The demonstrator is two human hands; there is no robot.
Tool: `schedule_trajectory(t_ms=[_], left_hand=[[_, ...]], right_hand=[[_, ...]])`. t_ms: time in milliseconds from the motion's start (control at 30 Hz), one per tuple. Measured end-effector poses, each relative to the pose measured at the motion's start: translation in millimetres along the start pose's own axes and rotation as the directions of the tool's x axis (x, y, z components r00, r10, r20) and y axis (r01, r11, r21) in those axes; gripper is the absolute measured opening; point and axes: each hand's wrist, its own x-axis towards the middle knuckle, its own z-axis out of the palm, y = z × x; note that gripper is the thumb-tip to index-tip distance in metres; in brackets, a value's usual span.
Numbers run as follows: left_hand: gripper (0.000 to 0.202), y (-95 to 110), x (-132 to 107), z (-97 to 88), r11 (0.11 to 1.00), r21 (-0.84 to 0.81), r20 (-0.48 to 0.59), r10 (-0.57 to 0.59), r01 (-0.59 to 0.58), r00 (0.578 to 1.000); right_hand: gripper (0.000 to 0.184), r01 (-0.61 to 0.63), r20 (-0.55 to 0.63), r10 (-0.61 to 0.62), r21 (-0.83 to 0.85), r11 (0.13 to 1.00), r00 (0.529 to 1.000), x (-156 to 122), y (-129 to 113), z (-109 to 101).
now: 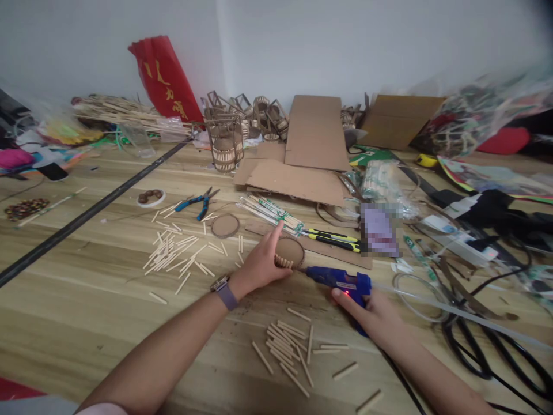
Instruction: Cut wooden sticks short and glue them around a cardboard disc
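Left hand (pixel 261 266) partly closed, pinching rim of round brown cardboard disc (pixel 290 251), mid wooden counter (pixel 86 300). Right hand (pixel 375 318) wrapped around blue hot-glue gun (pixel 341 280), nozzle at disc edge. Best practice: brace disc flat, fingertips clear of nozzle, small bead.

Round cardbd disc (pixel 290 251) w/ stick rim, lying flat; blue glue gun (pixel 341 281), nozzle at its edge.

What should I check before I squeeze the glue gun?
1. Is the ring held by the left hand: ok.
2. Is the glue gun nozzle at the ring's rim: ok.
3. Does the right hand grip the gun, with the red light on: ok.
4. Are spare sticks in reach, between the arms: ok.
5. Is there glue at the nozzle: cannot tell.
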Motion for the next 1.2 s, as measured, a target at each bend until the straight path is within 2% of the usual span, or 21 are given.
schedule_trajectory(t_ms=[100,600,800,1067,1200], left_hand=[[0.113,-0.9,0.3,0.0,1.0,0.004,0.002,-0.007,0.007,1.0],[0.114,-2.5,0.0,0.4,1.0,-0.009,0.0,0.01,-0.01,1.0],[0.115,-3.7,0.2,0.7,0.999,-0.047,0.004,0.012,-0.012,1.0],[0.108,-10.2,1.9,-8.9,0.992,-0.085,0.078,0.096,-0.089,0.992],[0.11,-7.1,1.4,-9.7,0.991,-0.113,0.081,0.081,-0.072,0.993]], right_hand=[[0.045,0.057,0.011,-0.056,-0.055,0.997,0.998,-0.1,-5.2,1.2],[0.044,0.159,-0.032,-0.166,-0.165,0.974,0.986,1.4,-14.0,7.4],[0.043,0.171,-0.041,-0.182,-0.192,0.966,0.983,1.5,-13.7,8.7],[0.044,0.159,-0.04,-0.17,-0.195,0.968,0.985,1.5,-13.1,9.2],[0.043,0.162,-0.032,-0.173,-0.213,0.964,0.984,1.5,-11.8,9.4]])
